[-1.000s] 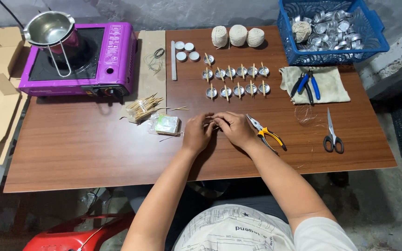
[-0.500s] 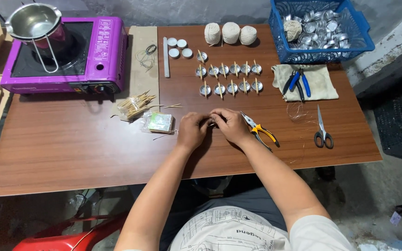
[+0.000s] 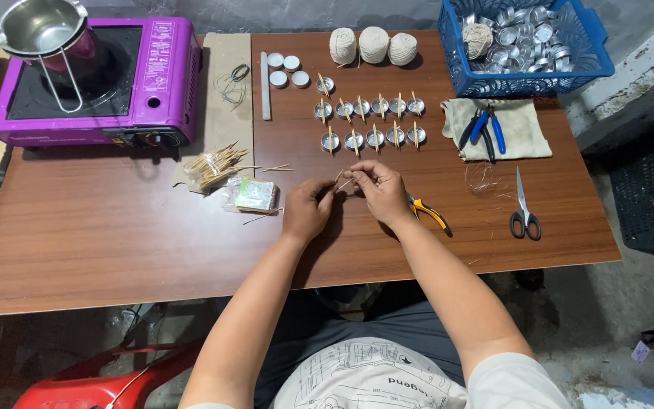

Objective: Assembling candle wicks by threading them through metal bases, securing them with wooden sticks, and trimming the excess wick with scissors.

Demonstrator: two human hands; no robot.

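Both hands meet over the middle of the brown wooden table [image 3: 115,250]. The left hand [image 3: 306,210] and the right hand [image 3: 376,191] pinch, fingertips together, a thin wooden stick [image 3: 342,179] held between them just above the tabletop; whether a thread is on it cannot be told. Just right of the right hand lie yellow-handled pliers [image 3: 427,213], touching the table. Left of the left hand sits a small clear packet [image 3: 254,195], and beyond it a loose pile of wooden sticks [image 3: 212,165]. Farther away, two rows of small metal cups [image 3: 372,121] stand with a stick laid across each. At the far edge are three balls of pale twine [image 3: 373,45], and at the far right a blue basket [image 3: 598,60] filled with empty metal cups. Scissors [image 3: 524,208] lie to the right, near a cloth [image 3: 527,132] bearing blue-handled pliers [image 3: 484,127]. At the far left stands a purple portable stove [image 3: 160,83] with a steel pot [image 3: 38,29].
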